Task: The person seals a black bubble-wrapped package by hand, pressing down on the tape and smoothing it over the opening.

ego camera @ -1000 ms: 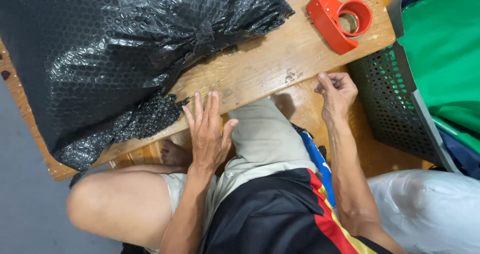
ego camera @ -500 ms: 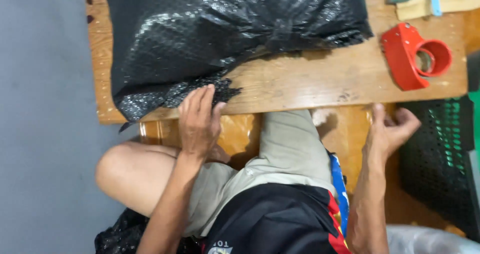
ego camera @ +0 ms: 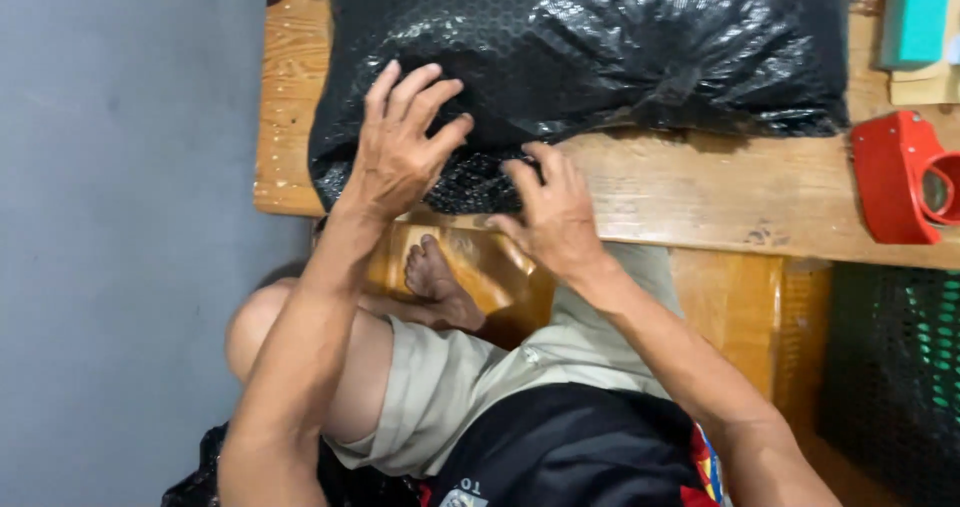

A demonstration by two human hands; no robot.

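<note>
Closest to the camera is the person's lap, with pale shorts (ego camera: pixel 450 387) and a black shirt (ego camera: pixel 570 447), and one bare foot (ego camera: pixel 435 282) tucked up under the wooden table (ego camera: pixel 700 192). From there both arms reach up to the near edge of the table. The left hand (ego camera: pixel 400 147) lies flat on top of a big black bubble-wrap bundle (ego camera: pixel 600 47), with its fingers spread wide and pressing down on the near corner of the wrap. The right hand (ego camera: pixel 550 212) is just beside it, at the table edge, with its fingers bent and touching the loose lower flap of the wrap (it looks like a light pinch, but you cannot tell if it really grips). The bundle is lumpy and shiny and covers most of the table top, from the near left corner to the far side. Off to the right, well apart from the hands, a red tape holder (ego camera: pixel 905 177) sits on the wood. Farther back at the right corner is a teal box (ego camera: pixel 915 12). Left of the table is plain grey floor (ego camera: pixel 120 217).
</note>
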